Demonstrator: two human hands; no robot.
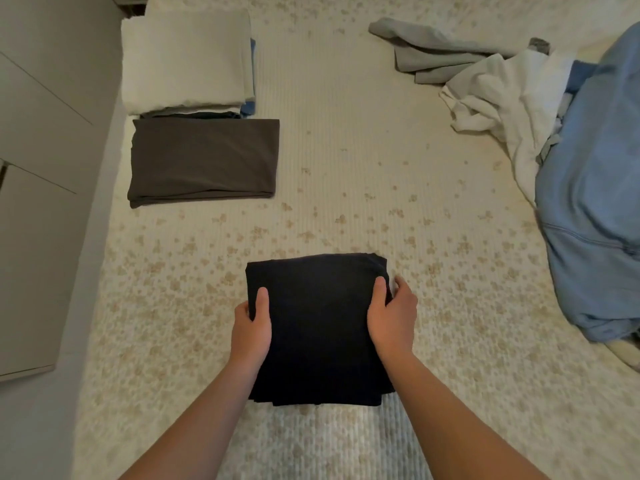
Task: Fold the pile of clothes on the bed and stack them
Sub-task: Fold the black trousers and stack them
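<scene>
Black garment [317,327], lower centre of frame: folded to a compact rectangle, several layers showing at its near edge, lying on the bed [346,168].

Left hand [251,329] grasps the left edge, thumb on top, fingers tucked out of sight under the cloth. Right hand [393,317] grasps the right edge the same way: thumb on top, fingers curled round the side.

Brown fold [204,161], left of centre, lies flat by itself. Directly above it in the frame, touching or nearly so, a stack [187,60] with a white piece on top and blue and dark layers showing at its edges.

Unfolded pile at the right: grey piece [433,53] upper right, white piece [502,98] below it, blue hoodie [595,202] at the right edge.

Handling, judged: soft, light, limp cloth; no stiffness of its own, so the layers will sag and slide apart if lifted by one edge. Best taken at both side edges together, fingers under the bottom layer and thumbs pressing down, kept level during the carry. Probable next step is moving it onto the brown fold or the stack. Several pieces left to fold.
</scene>
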